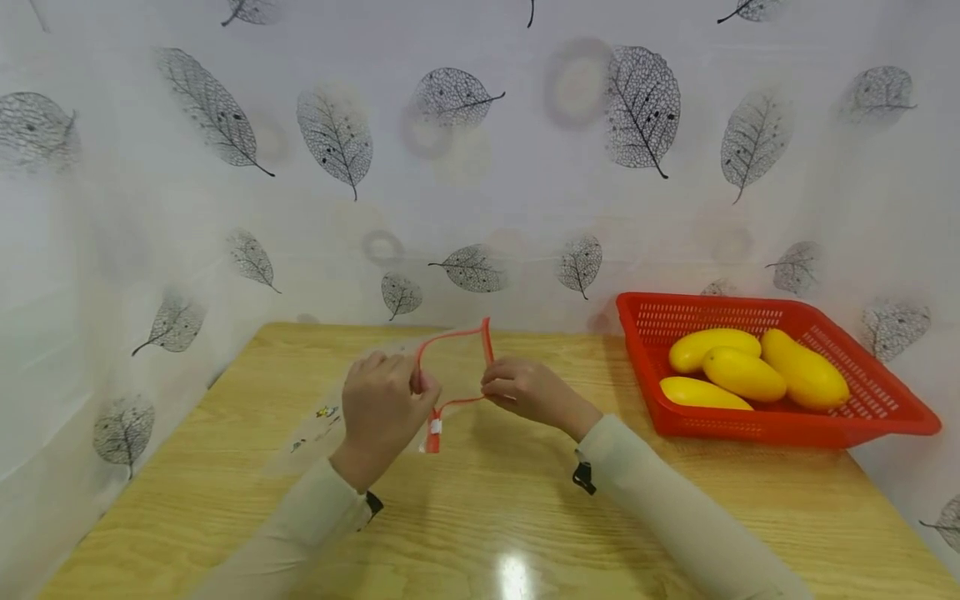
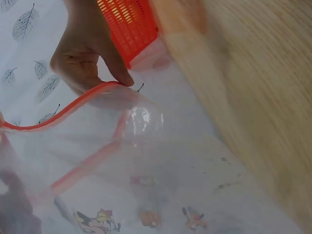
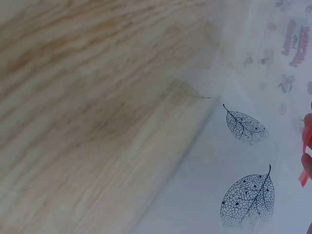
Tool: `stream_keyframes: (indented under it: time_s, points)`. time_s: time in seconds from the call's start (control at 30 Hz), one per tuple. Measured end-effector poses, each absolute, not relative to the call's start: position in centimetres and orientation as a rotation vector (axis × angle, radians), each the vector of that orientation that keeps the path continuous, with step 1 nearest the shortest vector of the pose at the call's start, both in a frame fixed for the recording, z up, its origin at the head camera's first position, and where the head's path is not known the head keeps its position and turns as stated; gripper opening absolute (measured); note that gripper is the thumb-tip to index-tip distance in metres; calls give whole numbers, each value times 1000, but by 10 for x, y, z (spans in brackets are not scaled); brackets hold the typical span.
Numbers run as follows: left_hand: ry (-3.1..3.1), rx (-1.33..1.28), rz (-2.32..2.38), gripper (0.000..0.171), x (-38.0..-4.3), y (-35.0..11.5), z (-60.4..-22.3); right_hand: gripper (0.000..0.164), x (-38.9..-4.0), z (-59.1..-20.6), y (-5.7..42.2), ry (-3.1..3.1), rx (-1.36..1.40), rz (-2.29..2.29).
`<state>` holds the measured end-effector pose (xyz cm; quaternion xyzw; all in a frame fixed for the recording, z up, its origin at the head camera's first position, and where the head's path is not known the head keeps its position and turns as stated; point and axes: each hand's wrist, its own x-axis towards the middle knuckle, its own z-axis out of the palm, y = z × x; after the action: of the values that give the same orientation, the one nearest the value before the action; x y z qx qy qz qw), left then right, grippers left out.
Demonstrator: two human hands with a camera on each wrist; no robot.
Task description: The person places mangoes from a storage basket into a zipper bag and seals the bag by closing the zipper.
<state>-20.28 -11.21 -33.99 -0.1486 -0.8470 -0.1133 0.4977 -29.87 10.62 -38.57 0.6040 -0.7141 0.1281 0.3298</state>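
Note:
A clear plastic zip bag (image 2: 146,156) with a red zip edge (image 1: 450,333) and small cartoon prints is held up over the table. Its mouth is spread into a loop between both hands. My left hand (image 1: 386,408) grips the left side of the red edge, the thumb toward the mouth; a red and white zip end hangs below it. Opposite, my right hand (image 1: 534,396) pinches the red edge between thumb and fingers, as the left wrist view also shows. In the right wrist view, left-hand fingers (image 3: 307,165) on the red strip appear at the right border.
A red perforated basket (image 1: 750,429) stands at the table's right side, holding several smooth oblong yellow fruits or vegetables (image 1: 742,373). The wooden table (image 1: 480,517) ends at a pale leaf-printed curtain (image 1: 480,208) behind and at the sides.

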Motion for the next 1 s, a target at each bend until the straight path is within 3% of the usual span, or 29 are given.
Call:
stream_keyframes:
  time_s: [1.0]
  points:
    - [-2080,-357,-214,22,-205,-111,-344,19,-290,-375,103,-1883,1601,307]
